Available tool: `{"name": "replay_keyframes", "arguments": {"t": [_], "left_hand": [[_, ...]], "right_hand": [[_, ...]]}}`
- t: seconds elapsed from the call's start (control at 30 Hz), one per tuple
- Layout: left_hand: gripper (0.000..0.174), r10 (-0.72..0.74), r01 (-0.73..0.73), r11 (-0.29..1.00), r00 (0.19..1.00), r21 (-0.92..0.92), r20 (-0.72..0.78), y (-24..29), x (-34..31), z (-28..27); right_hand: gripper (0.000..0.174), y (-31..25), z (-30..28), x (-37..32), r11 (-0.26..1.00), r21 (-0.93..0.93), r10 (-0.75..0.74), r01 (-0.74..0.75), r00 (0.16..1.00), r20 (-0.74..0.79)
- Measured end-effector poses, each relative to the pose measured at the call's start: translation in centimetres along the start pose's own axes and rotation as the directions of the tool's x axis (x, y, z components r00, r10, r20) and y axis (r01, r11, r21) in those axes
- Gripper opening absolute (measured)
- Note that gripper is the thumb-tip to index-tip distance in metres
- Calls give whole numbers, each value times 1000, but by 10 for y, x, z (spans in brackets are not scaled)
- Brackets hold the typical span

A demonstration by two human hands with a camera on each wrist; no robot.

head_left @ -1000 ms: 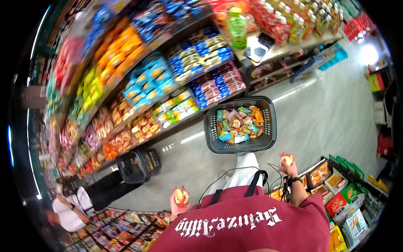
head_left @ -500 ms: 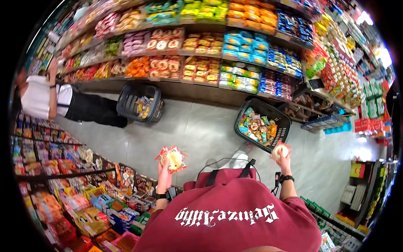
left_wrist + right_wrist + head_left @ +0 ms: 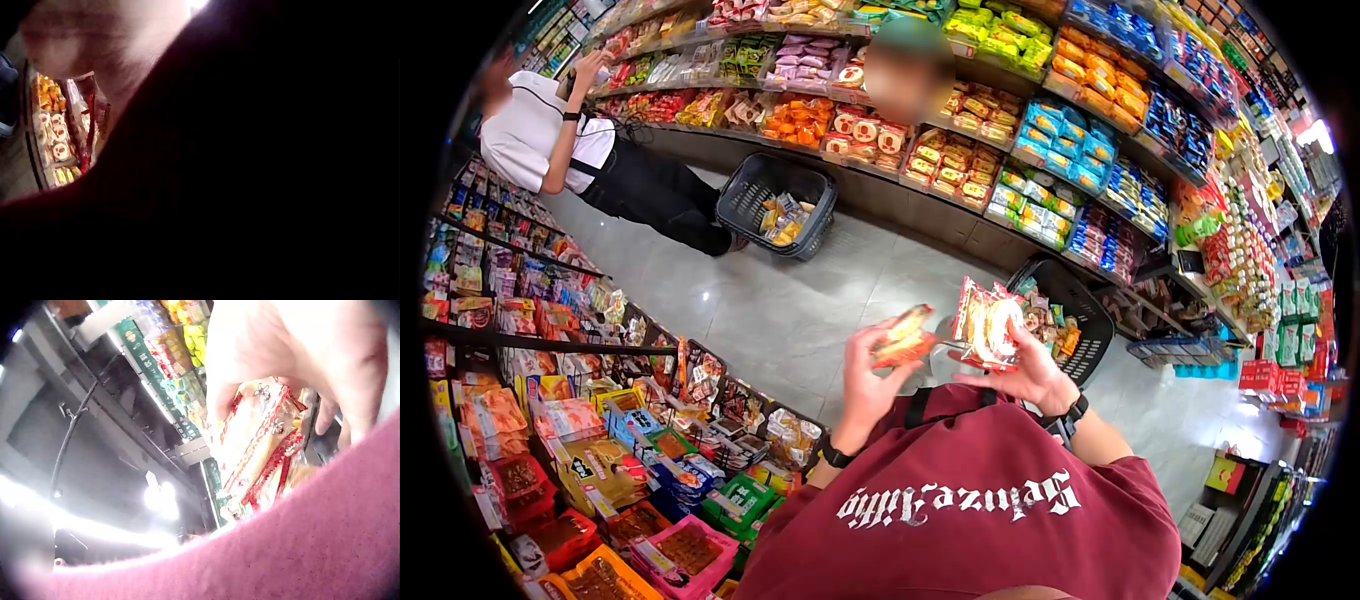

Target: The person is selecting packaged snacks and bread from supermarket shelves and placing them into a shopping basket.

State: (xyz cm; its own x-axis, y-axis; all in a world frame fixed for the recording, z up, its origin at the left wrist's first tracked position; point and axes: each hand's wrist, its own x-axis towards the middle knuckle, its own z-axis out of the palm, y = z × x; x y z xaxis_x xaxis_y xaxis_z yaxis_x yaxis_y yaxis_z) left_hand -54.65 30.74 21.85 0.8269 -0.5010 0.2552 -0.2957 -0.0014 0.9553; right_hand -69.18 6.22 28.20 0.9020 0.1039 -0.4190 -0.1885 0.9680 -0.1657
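Observation:
In the head view my left hand (image 3: 868, 385) pinches a wrapped pastry (image 3: 905, 338) in clear film with red edges, tilted edge-on. Close to its right, my right hand (image 3: 1040, 375) holds a clear, red-edged packet (image 3: 990, 325) with a pale round pastry showing, thumb over its side and other fingers spread below. The right wrist view shows the fingers (image 3: 228, 403) gripping the crinkled red-and-white wrapper (image 3: 259, 437). A dark sleeve covers most of the left wrist view, leaving part of the left hand (image 3: 81, 44) and a red-edged wrapper (image 3: 87, 125).
Just past my right hand, a dark basket (image 3: 1090, 345) of wrapped snacks stands on the floor. Another basket (image 3: 745, 195) stands beside a person in a white shirt (image 3: 550, 130). Snack shelves (image 3: 960, 225) line the far side; packaged-food racks (image 3: 630, 440) fill the near left.
My hands have come from wide apart to close together in front of my body, each still with a packet. The head view has turned, and the left packet is now edge-on.

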Motion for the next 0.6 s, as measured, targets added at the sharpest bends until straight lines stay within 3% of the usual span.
{"name": "replay_keyframes", "arguments": {"t": [0.03,0.1,0.2,0.27,0.43,0.5,0.6], "left_hand": [[65,64,-69,990,997,124,49,0,5,7],[62,121,-140,972,986,188,113,-1,17,25],[61,52,-81,976,988,203,142,-10,44,38],[60,94,-151,940,977,307,192,-10,79,46],[57,-2,-56,951,983,303,186,-7,142,61],[53,152,-230,920,955,317,254,9,185,71],[49,219,-324,896,917,304,333,39,230,90]], "right_hand": [[65,0,5,6,999,30,29,-29,1000,-3],[66,-5,8,23,989,116,91,-94,995,28],[70,-27,13,50,977,166,120,-130,990,67],[70,-56,12,73,970,195,128,-142,988,86],[72,-106,28,103,967,217,107,-131,987,118],[77,-135,29,118,967,224,87,-118,986,144],[79,-173,44,123,952,294,37,-88,984,172]]}}
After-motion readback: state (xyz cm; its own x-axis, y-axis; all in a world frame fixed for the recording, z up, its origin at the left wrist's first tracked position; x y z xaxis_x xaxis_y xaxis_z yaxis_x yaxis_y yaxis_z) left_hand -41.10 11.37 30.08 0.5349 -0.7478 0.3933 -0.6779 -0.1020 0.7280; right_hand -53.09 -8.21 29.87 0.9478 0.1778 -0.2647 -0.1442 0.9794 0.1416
